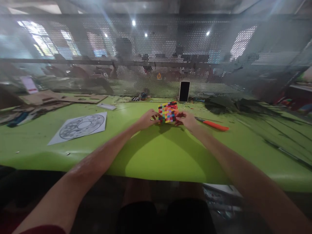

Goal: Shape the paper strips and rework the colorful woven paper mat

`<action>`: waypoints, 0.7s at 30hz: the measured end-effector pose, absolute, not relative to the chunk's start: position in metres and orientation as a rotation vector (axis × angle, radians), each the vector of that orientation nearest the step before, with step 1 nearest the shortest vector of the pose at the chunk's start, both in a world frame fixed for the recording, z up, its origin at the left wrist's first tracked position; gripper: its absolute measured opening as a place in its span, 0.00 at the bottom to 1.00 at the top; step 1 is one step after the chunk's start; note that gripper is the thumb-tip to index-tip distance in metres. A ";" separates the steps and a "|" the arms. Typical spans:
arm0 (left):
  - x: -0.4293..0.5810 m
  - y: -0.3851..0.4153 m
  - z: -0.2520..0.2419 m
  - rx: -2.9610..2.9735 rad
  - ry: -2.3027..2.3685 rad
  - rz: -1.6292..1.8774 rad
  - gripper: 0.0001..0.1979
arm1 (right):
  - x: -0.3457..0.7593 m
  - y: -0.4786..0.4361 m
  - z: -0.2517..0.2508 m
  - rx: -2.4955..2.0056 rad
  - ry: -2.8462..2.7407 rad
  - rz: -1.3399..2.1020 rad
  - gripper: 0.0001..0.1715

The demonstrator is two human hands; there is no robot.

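Observation:
A small woven square of multicoloured strips (168, 112), checkered in red, yellow, pink, blue and black, is held up just above the green table. On its left edge my left hand (147, 119) is closed, with a bit of yellow strip showing by the fingers. My right hand (186, 119) pinches the lower right edge between thumb and fingers. The back of the woven piece is hidden. Just right of my right hand lies a knife-like tool with an orange handle (216, 125).
A white sheet with a printed ring pattern (80, 125) lies on the left of the green table (168, 152). Cut cardboard (60, 97) is behind it. A dark-screened phone (184, 91) leans at the back against a perforated metal screen (151, 70). Dark leaves (226, 104) spread at right.

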State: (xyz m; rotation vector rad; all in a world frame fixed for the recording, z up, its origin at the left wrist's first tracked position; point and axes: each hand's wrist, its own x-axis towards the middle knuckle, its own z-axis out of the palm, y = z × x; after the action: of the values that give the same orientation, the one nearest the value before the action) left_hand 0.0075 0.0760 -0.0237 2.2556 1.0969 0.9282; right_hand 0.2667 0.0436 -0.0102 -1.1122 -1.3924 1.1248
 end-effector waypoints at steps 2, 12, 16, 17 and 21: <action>0.011 0.075 -0.026 2.394 1.102 0.850 0.12 | 0.264 0.043 -0.012 -1.103 -1.390 1.151 0.10; 0.035 0.055 -0.023 2.681 1.368 0.563 0.13 | 0.266 0.046 -0.018 -1.147 -1.446 1.186 0.10; 0.035 0.054 -0.022 2.628 1.417 0.618 0.12 | 0.267 0.041 -0.015 -1.193 -1.445 1.204 0.10; 0.033 0.055 -0.020 2.610 1.415 0.652 0.11 | 0.267 0.040 -0.014 -1.197 -1.439 1.210 0.10; 0.024 0.061 -0.014 2.491 1.391 0.878 0.08 | 0.265 0.037 -0.013 -1.184 -1.455 1.216 0.10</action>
State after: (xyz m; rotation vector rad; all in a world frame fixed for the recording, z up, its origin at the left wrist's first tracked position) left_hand 0.0235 0.0609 -0.0143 2.4905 1.3908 0.8783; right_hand 0.2650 0.0368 -0.0128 -1.1836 -1.4549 1.2163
